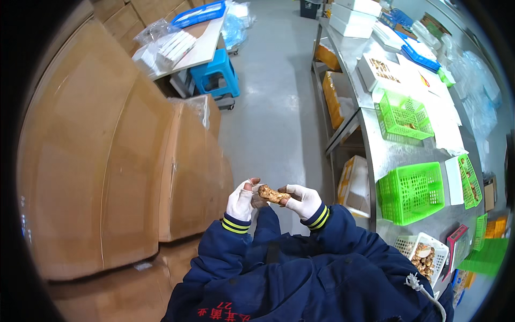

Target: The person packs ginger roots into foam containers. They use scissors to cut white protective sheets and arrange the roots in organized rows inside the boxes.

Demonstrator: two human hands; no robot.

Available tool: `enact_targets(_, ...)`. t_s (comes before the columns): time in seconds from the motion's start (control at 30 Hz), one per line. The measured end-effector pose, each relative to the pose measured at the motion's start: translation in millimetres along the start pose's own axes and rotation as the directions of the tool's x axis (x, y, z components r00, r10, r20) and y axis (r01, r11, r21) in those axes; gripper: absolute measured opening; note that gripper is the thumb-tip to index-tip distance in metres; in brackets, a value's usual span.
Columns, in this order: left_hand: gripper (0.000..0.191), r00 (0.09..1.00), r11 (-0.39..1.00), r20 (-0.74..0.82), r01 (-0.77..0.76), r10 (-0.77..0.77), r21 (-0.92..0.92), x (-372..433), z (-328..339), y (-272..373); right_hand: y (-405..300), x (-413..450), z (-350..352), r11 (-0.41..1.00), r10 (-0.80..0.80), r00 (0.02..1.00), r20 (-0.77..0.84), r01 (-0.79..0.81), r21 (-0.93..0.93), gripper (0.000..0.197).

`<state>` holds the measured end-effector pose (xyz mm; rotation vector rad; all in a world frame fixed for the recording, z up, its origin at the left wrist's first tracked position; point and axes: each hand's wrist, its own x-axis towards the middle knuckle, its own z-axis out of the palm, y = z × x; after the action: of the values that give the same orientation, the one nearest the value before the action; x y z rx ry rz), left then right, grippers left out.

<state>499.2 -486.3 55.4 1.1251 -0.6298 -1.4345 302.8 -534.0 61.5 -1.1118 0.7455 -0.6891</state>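
Observation:
A knobbly golden-brown mushroom point(272, 194) lies roughly level between my two hands, above the floor in front of my body. My right hand point(302, 200), in a white fingerless glove, grips its right end between thumb and fingers. Around the other end is my left hand point(242, 201), gloved the same way, with its fingers apart close to the mushroom; whether they press on it cannot be made out. More brown mushrooms fill a white perforated basket point(402, 242) at the lower right. Small brown pieces stand in rows in a white foam box point(366, 72).
Large cardboard boxes point(132, 161) rise on my left. A steel table point(372, 137) runs along my right, bearing a green basket point(410, 193), another green basket point(406, 116) and a red-edged device point(458, 245). Ahead, a blue stool point(217, 74) stands beside a white-topped table point(201, 48).

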Motion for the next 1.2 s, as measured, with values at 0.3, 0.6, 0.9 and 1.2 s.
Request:
enact_targets(0.3,0.038,0.939,0.961,0.290,0.111,-0.184,0.251,254,54,49,-81,167,-116,0.398,-0.585,0.802,0.119,0.412,-0.820,0.022)
enact_targets(0.6,0.037,0.805,0.886,0.492,0.087,-0.332,0.456,486,167,39,-117,279,-276,0.423,-0.362,0.907,-0.216,-0.046,-0.905,0.029)
enact_targets(0.9,0.042,0.733,0.881,0.504,0.294,-0.456,0.371,676,309,37,-193,360,-485,0.614,-0.289,0.715,-0.637,-0.372,-0.696,0.026)
enact_targets(1.2,0.043,0.483,0.782,0.626,0.255,-0.612,0.568,815,424,-10,-220,340,-734,0.540,-0.373,0.216,-0.902,-0.740,-0.400,0.027)
